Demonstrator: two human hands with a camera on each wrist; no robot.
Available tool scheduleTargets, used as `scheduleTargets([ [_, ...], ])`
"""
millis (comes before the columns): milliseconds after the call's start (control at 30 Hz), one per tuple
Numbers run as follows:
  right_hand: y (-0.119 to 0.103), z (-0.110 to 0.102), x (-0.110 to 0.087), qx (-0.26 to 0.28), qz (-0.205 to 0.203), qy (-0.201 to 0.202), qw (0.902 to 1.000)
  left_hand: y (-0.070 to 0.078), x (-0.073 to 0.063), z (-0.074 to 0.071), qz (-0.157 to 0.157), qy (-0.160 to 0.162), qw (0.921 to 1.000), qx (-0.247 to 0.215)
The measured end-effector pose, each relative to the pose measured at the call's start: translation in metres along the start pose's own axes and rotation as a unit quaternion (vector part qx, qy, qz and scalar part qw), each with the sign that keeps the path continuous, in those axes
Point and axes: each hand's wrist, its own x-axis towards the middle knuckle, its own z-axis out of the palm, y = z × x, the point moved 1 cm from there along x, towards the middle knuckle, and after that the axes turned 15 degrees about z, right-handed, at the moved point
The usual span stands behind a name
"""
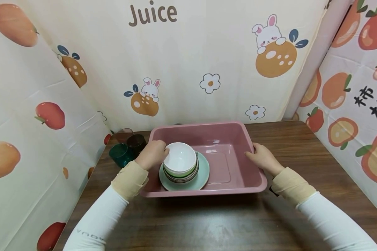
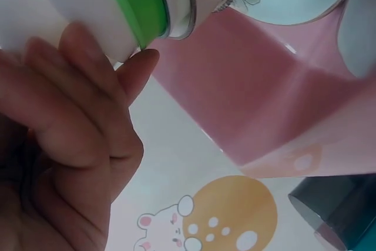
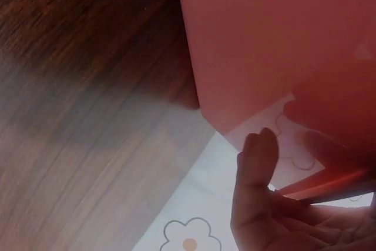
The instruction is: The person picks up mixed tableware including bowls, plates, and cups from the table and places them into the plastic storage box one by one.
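A pink basin [image 1: 204,192] stands on the wooden table in the head view. In its left part lies a pale green plate [image 1: 203,172] bearing a stack of several bowls, a white bowl [image 1: 179,157] on top. My left hand [image 1: 154,153] reaches over the basin's left rim and pinches the white bowl's edge; the left wrist view shows its curled fingers against the bowl [image 2: 53,4], with a green bowl [image 2: 144,4] below it. At the basin's right rim, my right hand [image 1: 264,158] grips the edge, thumb on the inner side. The right wrist view shows this hand [image 3: 276,210] close to the pink wall [image 3: 264,45].
Left of the basin stand a teal cup [image 1: 120,157], a dark brown cup [image 1: 136,142] and a clear cup [image 1: 124,132]. A printed curtain [image 1: 182,101] hangs behind the table [image 1: 188,223]; another printed cloth [image 1: 358,115] borders the right side.
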Motion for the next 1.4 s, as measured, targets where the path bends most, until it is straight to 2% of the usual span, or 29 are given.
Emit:
scheduleTargets([
  [267, 0.0, 0.002, 0.0, 0.004, 0.004, 0.014, 0.9999, -0.003, 0.003, 0.005, 0.008, -0.015, 0.9994, 0.031],
  [500, 0.001, 0.003, 0.0, 0.0, 0.001, 0.033, 0.9995, 0.001, 0.003, 0.003, -0.001, -0.025, 0.9995, 0.019],
  [733, 0.001, 0.004, -0.002, 0.008, 0.01, 0.034, 0.9993, 0.002, 0.005, 0.002, -0.008, -0.041, 0.9988, 0.027],
  [867, 0.002, 0.005, -0.002, 0.01, 0.006, 0.043, 0.999, 0.003, 0.003, -0.001, -0.01, -0.039, 0.9988, 0.027],
  [1033, 0.002, 0.007, -0.001, 0.012, -0.004, 0.051, 0.9986, 0.0, -0.003, -0.012, -0.018, -0.013, 0.9997, -0.011],
  [1133, 0.002, 0.007, -0.001, 0.015, -0.005, 0.047, 0.9988, -0.003, -0.007, -0.021, -0.021, 0.016, 0.9988, -0.041],
  [1400, 0.001, 0.006, -0.001, 0.025, -0.003, 0.041, 0.9989, -0.017, -0.024, -0.041, -0.016, 0.102, 0.9922, -0.07],
])
